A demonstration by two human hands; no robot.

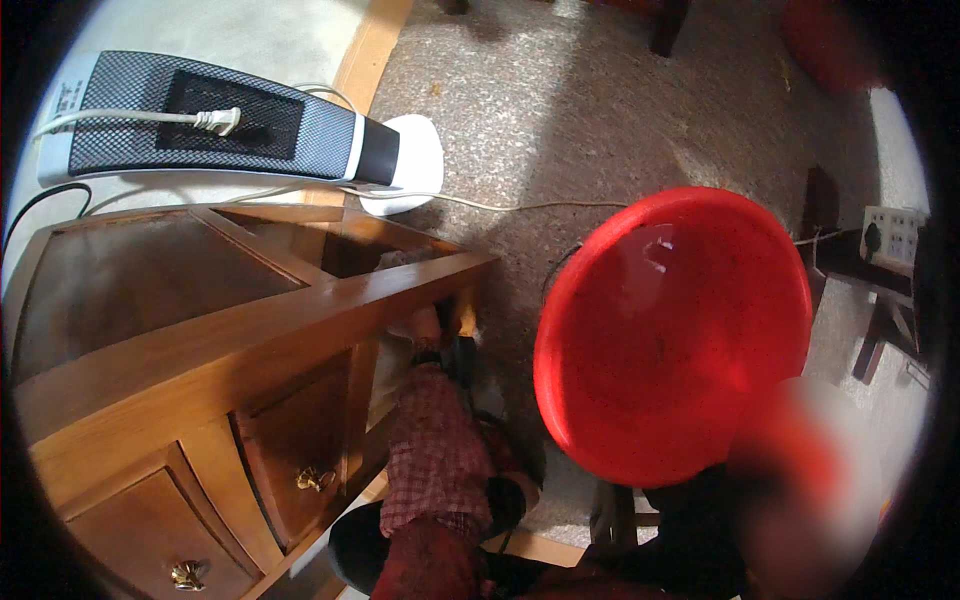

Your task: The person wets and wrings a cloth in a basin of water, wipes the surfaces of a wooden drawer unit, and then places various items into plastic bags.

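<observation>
My left arm, in a red checked sleeve, reaches up into the open side of a brown wooden cabinet (pixel 300 305). A dark band circles the wrist. My left hand (pixel 426 323) is inside, partly behind the cabinet's rail, with its fingers mostly hidden. Pale, crumpled cloth (pixel 402 258) shows beside the hand and through the gap above the rail; the hand seems closed on it. To the right stands a large red basin (pixel 670 350) with its wide mouth facing me. My right hand cannot be made out; a blurred patch covers the basin's lower right.
A grey and white tower heater (pixel 230 115) stands beyond the cabinet, a plug (pixel 218 121) lying over its mesh. Its pale cord (pixel 530 206) crosses the speckled floor (pixel 480 110) behind the basin. A white power strip (pixel 893 236) sits at far right. Cabinet doors carry brass knobs (pixel 188 575).
</observation>
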